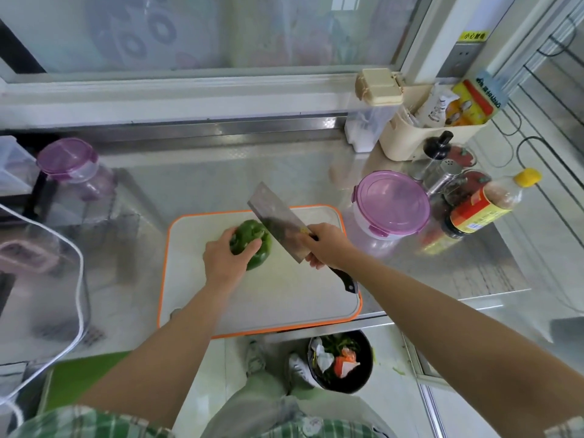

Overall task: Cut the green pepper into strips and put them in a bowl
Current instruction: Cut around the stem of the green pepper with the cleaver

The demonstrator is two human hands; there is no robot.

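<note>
Pepper (251,243) whole, on board (284,289). Your left hand (226,259) cups it; right hand (328,245) grips cleaver (278,221) just right of it. Tuck fingertips, halve squarely.

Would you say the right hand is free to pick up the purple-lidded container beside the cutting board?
Probably not yet: the right hand grips the cleaver. The purple-lidded container stands close, just right of the cutting board, with nothing between, so the path itself looks open.

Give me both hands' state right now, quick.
Left hand: fingers curled over the green pepper, holding it on the cutting board.
Right hand: gripping the cleaver.
</note>
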